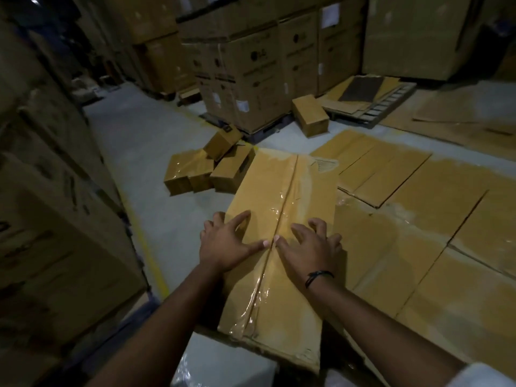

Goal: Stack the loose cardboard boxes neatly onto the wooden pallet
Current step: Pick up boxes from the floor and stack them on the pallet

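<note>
A long taped cardboard box (282, 191) lies in front of me on a layer of flat cardboard (418, 247). My left hand (226, 241) rests spread on its top, left of the tape seam. My right hand (310, 247) presses flat on the right of the seam, a dark band on its wrist. Both thumbs meet at the seam. Several small loose boxes (206, 169) lie jumbled on the floor beyond the long box. Another small box (310, 114) sits farther back. A wooden pallet (382, 108) with flattened cardboard on it lies at the back right.
Tall stacks of large cartons (42, 191) wall the left side. More big printed cartons (251, 79) stand on a pallet at the back. A grey floor aisle (145, 152) with a yellow line runs along the left. A white wrapped object (223, 364) sits near my feet.
</note>
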`<state>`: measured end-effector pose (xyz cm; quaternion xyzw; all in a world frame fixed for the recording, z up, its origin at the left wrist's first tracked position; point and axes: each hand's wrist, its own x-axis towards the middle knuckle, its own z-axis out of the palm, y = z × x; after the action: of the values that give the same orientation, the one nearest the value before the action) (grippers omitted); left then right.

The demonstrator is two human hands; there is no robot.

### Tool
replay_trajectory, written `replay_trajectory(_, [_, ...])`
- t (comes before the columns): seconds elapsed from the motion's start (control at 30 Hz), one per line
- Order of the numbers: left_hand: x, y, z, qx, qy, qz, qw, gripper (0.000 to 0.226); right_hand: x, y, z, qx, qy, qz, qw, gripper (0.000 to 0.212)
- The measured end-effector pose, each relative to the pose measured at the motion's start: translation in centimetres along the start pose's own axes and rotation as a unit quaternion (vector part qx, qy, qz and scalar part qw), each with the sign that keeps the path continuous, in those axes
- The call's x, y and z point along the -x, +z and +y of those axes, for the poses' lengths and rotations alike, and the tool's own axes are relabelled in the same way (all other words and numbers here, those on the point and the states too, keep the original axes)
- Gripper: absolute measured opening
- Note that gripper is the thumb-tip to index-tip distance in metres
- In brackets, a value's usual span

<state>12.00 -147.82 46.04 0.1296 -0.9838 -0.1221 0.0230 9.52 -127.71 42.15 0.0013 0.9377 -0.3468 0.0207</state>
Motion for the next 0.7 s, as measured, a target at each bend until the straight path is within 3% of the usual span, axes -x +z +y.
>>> replay_trajectory(0.7, [-35.2,2.9,-11.3,0.051,0.154,-0.084,0.983,0.09,-23.9,15.5,-11.2,-0.012,0.139,0.095,0.986,0.062])
